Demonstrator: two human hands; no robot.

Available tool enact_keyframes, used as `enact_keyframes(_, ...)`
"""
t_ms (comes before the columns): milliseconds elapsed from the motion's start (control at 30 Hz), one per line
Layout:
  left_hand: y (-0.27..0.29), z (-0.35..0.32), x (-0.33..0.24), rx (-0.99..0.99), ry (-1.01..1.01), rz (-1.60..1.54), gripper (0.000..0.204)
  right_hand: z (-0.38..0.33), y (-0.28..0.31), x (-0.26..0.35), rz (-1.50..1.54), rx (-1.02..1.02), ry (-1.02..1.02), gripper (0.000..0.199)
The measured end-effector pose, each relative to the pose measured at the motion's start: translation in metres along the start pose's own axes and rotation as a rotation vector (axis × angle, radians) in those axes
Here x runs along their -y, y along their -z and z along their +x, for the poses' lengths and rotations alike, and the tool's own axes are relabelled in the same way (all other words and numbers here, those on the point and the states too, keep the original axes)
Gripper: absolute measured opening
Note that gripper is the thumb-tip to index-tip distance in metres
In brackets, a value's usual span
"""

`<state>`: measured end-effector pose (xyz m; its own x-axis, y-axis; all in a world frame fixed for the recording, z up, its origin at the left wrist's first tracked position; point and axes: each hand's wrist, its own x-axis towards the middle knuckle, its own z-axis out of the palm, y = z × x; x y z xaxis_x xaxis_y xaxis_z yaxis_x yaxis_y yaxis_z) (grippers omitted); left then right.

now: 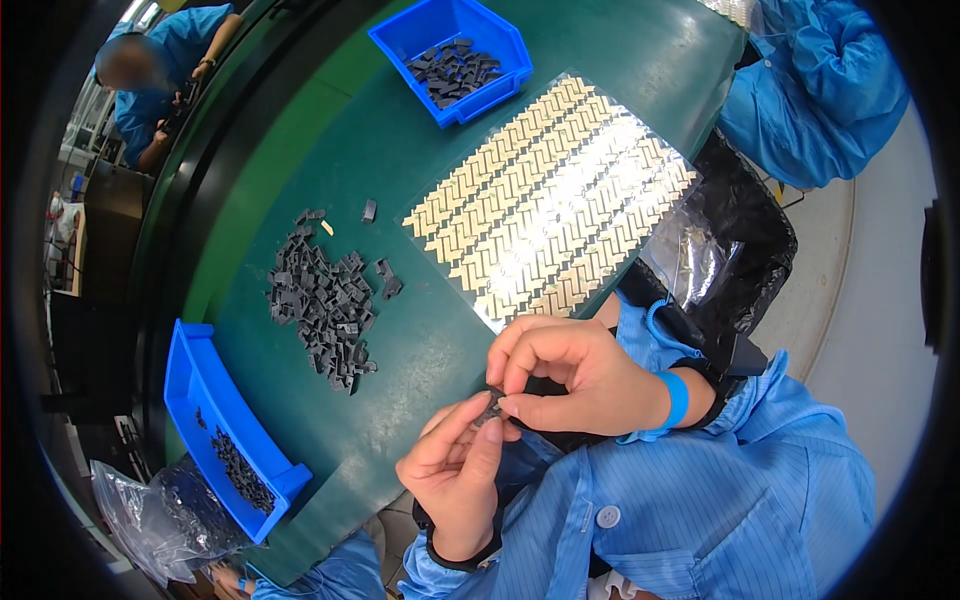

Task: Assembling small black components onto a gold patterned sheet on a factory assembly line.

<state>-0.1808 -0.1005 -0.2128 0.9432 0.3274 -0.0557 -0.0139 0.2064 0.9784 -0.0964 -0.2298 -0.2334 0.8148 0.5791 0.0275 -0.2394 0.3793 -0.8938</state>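
Both hands meet at the near edge of the green worktop (420,160). The left hand (455,470) pinches a small dark part (492,408) between thumb and fingertips, its grip closed on the piece. The right hand (575,375), wearing a blue wrist strap (677,398), curls over the same part from above, its fingertips touching it; both grips hold the one piece.

Far of the hands lies a clear sheet of gold-coloured pieces in herringbone rows (555,200). To the left sits a loose heap of dark parts (322,305). A blue bin (205,400) stands at the near left, another blue bin of dark parts (455,55) at the far edge.
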Motion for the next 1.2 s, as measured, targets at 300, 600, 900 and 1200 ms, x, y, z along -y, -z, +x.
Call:
enact_keyframes(300,0.001,0.0,-0.001,0.025,0.009,0.023,0.023,0.0,0.001,-0.001,-0.019,0.007,0.006,0.009)
enact_keyframes(600,0.002,-0.001,0.001,0.039,0.042,-0.033,0.022,-0.002,0.009,0.001,-0.059,0.131,-0.016,0.011)
enact_keyframes(900,0.0,-0.004,0.005,0.01,0.102,-0.164,0.019,-0.007,0.006,-0.002,-0.048,0.107,-0.01,0.012)
enact_keyframes(1200,-0.003,0.005,0.005,-0.102,0.13,-0.251,0.014,0.004,0.005,-0.009,0.01,0.117,-0.014,0.011)
